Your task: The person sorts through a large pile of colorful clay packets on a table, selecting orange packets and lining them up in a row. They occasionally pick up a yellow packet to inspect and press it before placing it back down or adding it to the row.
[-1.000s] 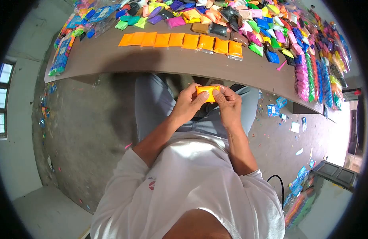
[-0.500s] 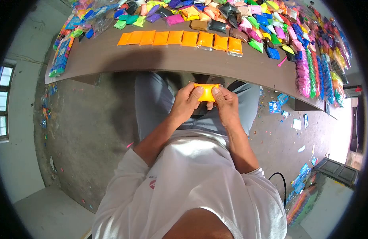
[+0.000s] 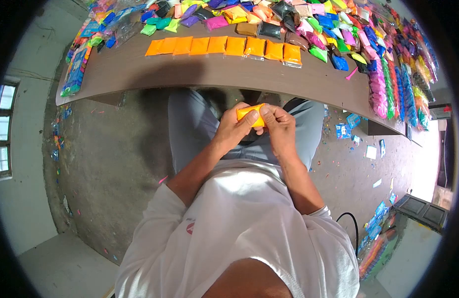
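Note:
Between my two hands, above my lap and just off the table's front edge, is a small orange packet (image 3: 248,115) with a soft, puffy look. My left hand (image 3: 233,128) is closed on its left side, thumb across the front. At its right end, my right hand (image 3: 280,128) pinches the packet between thumb and fingers. The fingers behind the packet are partly hidden. On the table beyond lies a row of several similar orange packets (image 3: 217,44), side by side, some with clear wrapper edges showing.
A heap of many-coloured packets (image 3: 328,30) covers the back of the brown table (image 3: 140,74). Long bags of pink packets (image 3: 378,94) and other colours hang over the right edge. A colourful bag (image 3: 76,69) lies at the left end. Blue wrappers (image 3: 343,131) litter the floor.
The orange packet has tilted, its right end now higher, and shifted slightly left. My right thumb and fingers have drawn in at its right end.

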The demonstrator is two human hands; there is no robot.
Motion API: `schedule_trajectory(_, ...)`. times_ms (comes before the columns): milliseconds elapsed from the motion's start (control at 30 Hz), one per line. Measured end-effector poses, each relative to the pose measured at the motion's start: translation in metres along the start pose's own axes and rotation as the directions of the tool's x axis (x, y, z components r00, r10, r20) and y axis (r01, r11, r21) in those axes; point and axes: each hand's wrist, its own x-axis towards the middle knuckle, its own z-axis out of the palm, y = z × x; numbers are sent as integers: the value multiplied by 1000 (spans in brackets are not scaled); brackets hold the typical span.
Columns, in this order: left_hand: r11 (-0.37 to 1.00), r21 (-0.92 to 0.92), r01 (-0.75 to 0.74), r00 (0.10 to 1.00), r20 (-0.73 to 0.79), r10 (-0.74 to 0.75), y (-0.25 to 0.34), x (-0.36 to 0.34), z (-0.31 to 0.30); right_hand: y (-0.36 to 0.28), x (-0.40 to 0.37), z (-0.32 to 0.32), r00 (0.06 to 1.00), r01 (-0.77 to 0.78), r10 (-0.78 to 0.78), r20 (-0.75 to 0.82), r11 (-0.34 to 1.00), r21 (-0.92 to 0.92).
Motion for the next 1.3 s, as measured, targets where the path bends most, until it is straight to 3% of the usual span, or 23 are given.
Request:
schedule_trajectory(67, 1000, 23, -12, 1000, -2, 12, 0, 1, -1, 0, 2, -6, 995, -37, 22, 101, 989, 144)
schedule_trajectory(200, 999, -37, 38, 999, -24, -39, 1, 1, -4, 2, 4, -12, 993, -110, 97, 69, 969, 221)
schedule_trajectory(267, 994, -86, 66, 998, -20, -68, 0, 0, -4, 5, 7, -19, 979, -147, 94, 182, 942, 303)
schedule_trajectory(400, 989, -106, 101, 995, -14, -103, -3, -3, -4, 3, 3, -11, 986, -103, 66, 151, 961, 258)
schedule_trajectory(467, 987, -111, 115, 993, -1, -116, -3, -3, -2, 4, 2, -6, 998, -47, 44, 35, 996, 70)
schedule_trajectory(600, 990, -95, 107, 994, 1, -108, 2, -4, 1, 9, 7, -14, 998, -25, 20, 67, 996, 83)
schedule_trajectory(767, 986, -113, 121, 992, 44, -116, 4, -5, 0, 9, 6, -21, 981, -105, 64, 186, 970, 218)
schedule_trajectory(1200, 988, -70, 136, 989, 61, -132, 0, -5, 0, 7, 4, -19, 993, -105, 96, 69, 985, 139)
schedule_trajectory(1300, 986, -89, 138, 990, 55, -133, -3, -4, 2, 3, 3, -17, 990, -134, 115, 87, 957, 256)
